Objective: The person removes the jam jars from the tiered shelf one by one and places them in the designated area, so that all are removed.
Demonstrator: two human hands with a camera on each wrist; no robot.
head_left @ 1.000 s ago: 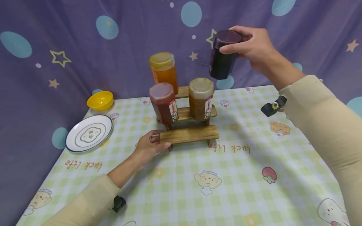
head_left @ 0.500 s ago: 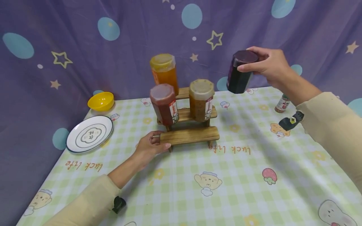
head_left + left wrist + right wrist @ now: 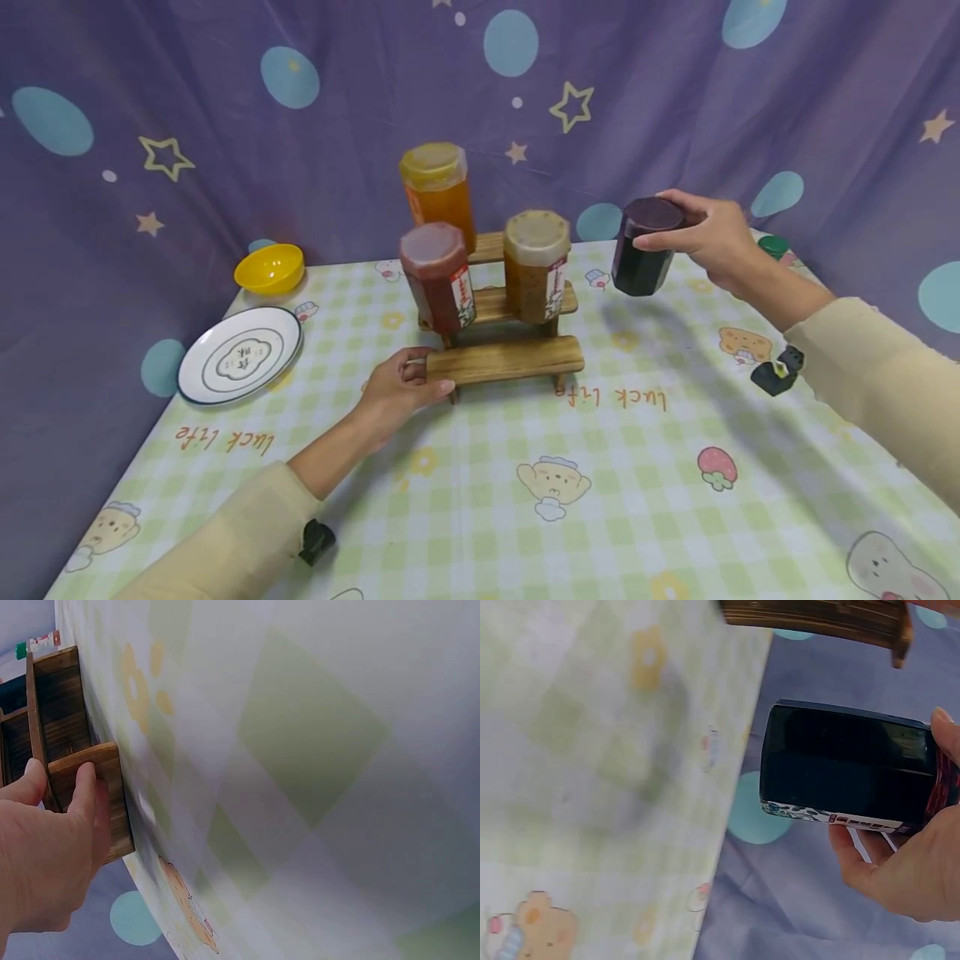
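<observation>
My right hand (image 3: 716, 237) grips a dark purple-black jar (image 3: 643, 260) near its lid, thumb in front and fingers behind. The jar hangs nearly upright above the tablecloth, right of a three-step wooden rack (image 3: 506, 358). In the right wrist view, a label shows along one side of the dark jar (image 3: 847, 757). With my left hand (image 3: 393, 390) I hold the left end of the lowest step, thumb on top. On the middle step stand a red jar (image 3: 438, 287) and a brownish jar with a pale lid (image 3: 528, 279). A yellow-lidded orange jar (image 3: 444, 204) is on the top step.
Left of the rack lie a white plate (image 3: 195, 362) with a dark rim and a yellow bowl (image 3: 272, 271). A small bottle with a green cap (image 3: 772, 246) is partly hidden behind my right wrist. A purple curtain (image 3: 360, 108) hangs behind the table's far edge.
My right hand has carried the dark jar to the right, then down toward the tablecloth. My left hand and the rack have stayed in place.
</observation>
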